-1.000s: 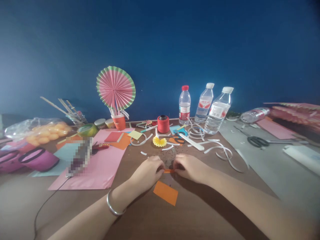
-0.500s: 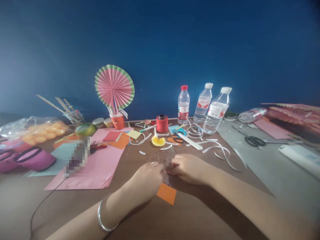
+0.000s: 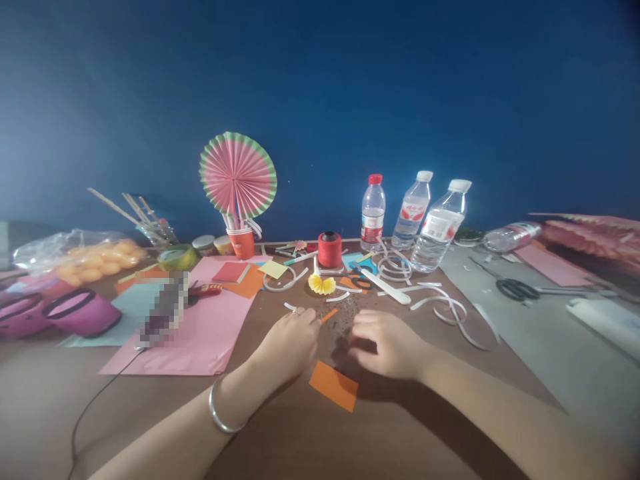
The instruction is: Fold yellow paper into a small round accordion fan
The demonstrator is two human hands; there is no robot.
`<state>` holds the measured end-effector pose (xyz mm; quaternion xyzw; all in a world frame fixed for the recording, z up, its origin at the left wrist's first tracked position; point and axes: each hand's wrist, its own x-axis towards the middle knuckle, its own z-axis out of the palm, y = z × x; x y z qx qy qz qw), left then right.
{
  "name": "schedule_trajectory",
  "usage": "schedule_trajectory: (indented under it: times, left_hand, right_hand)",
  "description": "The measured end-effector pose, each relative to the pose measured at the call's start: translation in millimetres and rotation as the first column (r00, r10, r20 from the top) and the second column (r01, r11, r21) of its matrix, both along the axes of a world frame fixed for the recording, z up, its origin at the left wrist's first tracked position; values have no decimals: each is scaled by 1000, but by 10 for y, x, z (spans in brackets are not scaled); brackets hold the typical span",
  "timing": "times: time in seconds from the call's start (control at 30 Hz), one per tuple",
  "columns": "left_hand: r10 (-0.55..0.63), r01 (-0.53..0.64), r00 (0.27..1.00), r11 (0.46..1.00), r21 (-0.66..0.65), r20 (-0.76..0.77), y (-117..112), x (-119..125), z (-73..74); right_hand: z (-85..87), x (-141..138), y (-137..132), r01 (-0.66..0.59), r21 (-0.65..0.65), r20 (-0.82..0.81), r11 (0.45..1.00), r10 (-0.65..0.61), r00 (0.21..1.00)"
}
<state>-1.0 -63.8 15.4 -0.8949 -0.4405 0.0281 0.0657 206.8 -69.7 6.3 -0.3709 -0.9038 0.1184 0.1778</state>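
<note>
My left hand [image 3: 294, 341], with a ring and a bracelet, is closed on a narrow orange paper strip [image 3: 329, 317] that sticks out past its fingertips. To its right, my right hand [image 3: 383, 345] has curled fingers, with a gap between thumb and forefinger and nothing visible in it. Just below and between the hands, a flat orange paper rectangle [image 3: 334, 387] lies on the brown tabletop. Dark specks are scattered beyond the fingers. Past them sits a small yellow pleated paper piece [image 3: 323, 285], with a red thread spool [image 3: 329, 250] behind it.
Clear bottles [image 3: 440, 227] stand at the back right, near curled white strips [image 3: 450, 307]. Black scissors [image 3: 517, 290] lie farther right. On the left are pink sheets [image 3: 210, 333], a corded pixelated object [image 3: 163, 313] and a pleated fan [image 3: 238, 175] in a red cup [image 3: 242, 243].
My hands have drawn apart, and the orange strip now shows at my left fingertips. My right thumb and fingers have separated. The whole view has shifted slightly.
</note>
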Motion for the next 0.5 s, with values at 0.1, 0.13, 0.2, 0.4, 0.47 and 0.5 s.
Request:
schedule_trajectory:
  times: [0.1, 0.13, 0.2, 0.4, 0.47, 0.5]
  left_hand:
    - [-2, 2, 1000, 1000, 26, -1, 92, -54, -70]
    - [18, -19, 1000, 1000, 25, 14, 119, -71, -79]
    - [96, -98, 992, 995, 19, 87, 159, -96, -68]
    - [28, -9, 948, 998, -62, 317, 132, -39, 21]
    - [-17, 51, 946, 994, -95, 323, 99, 9, 2]
    - [-18, 52, 947, 994, -98, 321, 87, 30, -16]
  right_hand:
    - [-11, -149, -129, -16, -107, 24, 994, 18, 1000]
    - [-18, -168, -142, -19, -143, 29, 990, 24, 999]
    - [-40, -164, -121, -42, -176, 15, 984, 45, 999]
    - [-132, -67, 70, 45, -58, -17, 997, -46, 999]
    - [-146, -68, 100, 80, 13, 10, 997, -80, 997]
    - [-149, -73, 106, 94, 43, 16, 995, -95, 995]
